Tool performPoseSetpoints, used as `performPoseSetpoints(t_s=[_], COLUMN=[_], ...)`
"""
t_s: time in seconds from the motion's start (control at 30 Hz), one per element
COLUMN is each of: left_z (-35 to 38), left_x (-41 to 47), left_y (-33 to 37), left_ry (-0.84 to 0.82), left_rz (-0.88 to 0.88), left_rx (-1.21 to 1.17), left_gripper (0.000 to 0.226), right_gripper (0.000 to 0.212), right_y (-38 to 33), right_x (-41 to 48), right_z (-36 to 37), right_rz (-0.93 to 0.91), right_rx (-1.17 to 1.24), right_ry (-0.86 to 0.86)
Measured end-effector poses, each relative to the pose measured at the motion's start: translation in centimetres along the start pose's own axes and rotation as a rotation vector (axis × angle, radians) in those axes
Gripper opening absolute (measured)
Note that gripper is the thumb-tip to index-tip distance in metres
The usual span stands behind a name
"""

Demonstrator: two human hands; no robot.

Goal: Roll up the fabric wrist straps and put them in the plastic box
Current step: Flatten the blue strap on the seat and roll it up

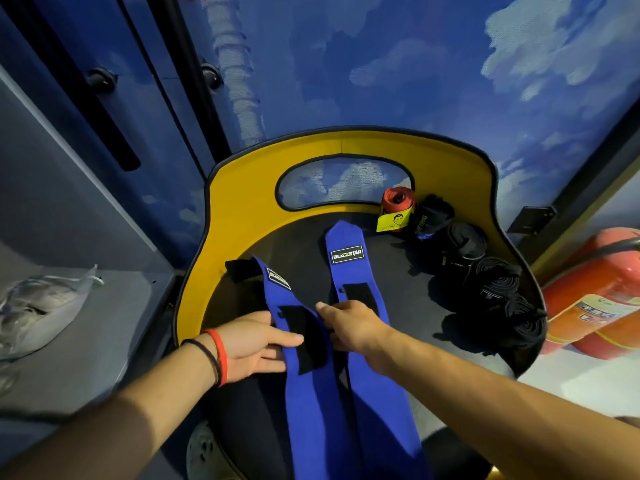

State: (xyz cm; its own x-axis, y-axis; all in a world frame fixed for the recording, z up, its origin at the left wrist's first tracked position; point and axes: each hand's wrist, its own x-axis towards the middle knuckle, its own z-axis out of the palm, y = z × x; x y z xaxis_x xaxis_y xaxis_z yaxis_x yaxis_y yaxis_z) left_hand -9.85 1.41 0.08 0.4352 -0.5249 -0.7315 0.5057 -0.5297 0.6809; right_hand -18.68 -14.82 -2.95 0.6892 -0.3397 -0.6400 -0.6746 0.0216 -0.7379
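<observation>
Wrist straps, two blue ones, unrolled: left strap (311, 393) and right strap (346, 271) lie side by side lengthwise on the black seat (398, 278) of a chair. Their near ends run off the seat's front edge toward the camera. Each has a black hook patch and a black-and-white label; the right one's label reads BLIZZSTAR. The left strap's far end bends left and ends in a black tab. The right strap's far end is pointed and lies near the chair back.

Left hand (256, 344) grasps the left strap at its left edge, with the thumb on top beside the hook patch and the fingers tucked under the fabric. Right hand (353, 327) sits back-up over the right strap's hook patch, fingers curled down into the gap between the straps. What they hold is hidden, so its grip cannot be told. The hands are close together but apart.

Red band (221, 355) and thin black band on the left wrist.

Yellow chair back (242, 209) with an oval cutout curves round the seat. Along the seat's right rim sits a row of rolled straps: a red roll (398, 199) with a yellow tag, then black rolls (464, 240) running toward the front.

Red fire extinguisher (595, 299) lies right of the chair. Clear plastic bag (41, 306) sits on a grey shelf at left. Blue cloud-print wall behind.
</observation>
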Motion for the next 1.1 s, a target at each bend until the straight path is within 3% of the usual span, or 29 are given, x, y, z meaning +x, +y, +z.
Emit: performPoseSetpoints(t_s=[0.2, 0.3, 0.47, 0.63, 0.87, 1.0, 1.1], left_z=[1.7, 2.1, 1.0, 0.8, 1.3, 1.2, 0.8], left_x=[-1.7, -1.6, -0.8, 0.8, 2.1, 2.9, 3.7], left_y=[-0.6, -0.7, 0.0, 1.2, 1.6, 2.2, 3.5], left_ry=[-0.322, -0.331, -0.155, 0.177, 0.261, 0.300, 0.356], left_rz=[-0.114, -0.115, -0.060, 0.249, 0.393, 0.406, 0.431], left_rx=[0.279, 0.360, 0.232, -0.026, -0.075, -0.114, -0.201], left_gripper=[0.045, 0.040, 0.035, 0.023, 0.023, 0.024, 0.029], right_gripper=[0.031, 0.014, 0.018, 0.010, 0.005, 0.017, 0.047], right_y=[-0.4, -0.2, -0.5, -0.7, -1.0, -0.1, 1.5], right_x=[0.1, 0.0, -0.7, -1.3, -1.9, -2.5, -3.4], right_z=[-0.6, -1.1, -2.0, -1.6, -1.9, -1.5, -0.8], right_rz=[0.019, -0.029, -0.141, -0.198, -0.169, -0.065, 0.016], right_rx=[0.385, 0.410, 0.463, 0.451, 0.464, 0.259, 0.191], right_ry=[-0.016, 0.046, -0.003, -0.036, 0.010, 0.025, -0.062])
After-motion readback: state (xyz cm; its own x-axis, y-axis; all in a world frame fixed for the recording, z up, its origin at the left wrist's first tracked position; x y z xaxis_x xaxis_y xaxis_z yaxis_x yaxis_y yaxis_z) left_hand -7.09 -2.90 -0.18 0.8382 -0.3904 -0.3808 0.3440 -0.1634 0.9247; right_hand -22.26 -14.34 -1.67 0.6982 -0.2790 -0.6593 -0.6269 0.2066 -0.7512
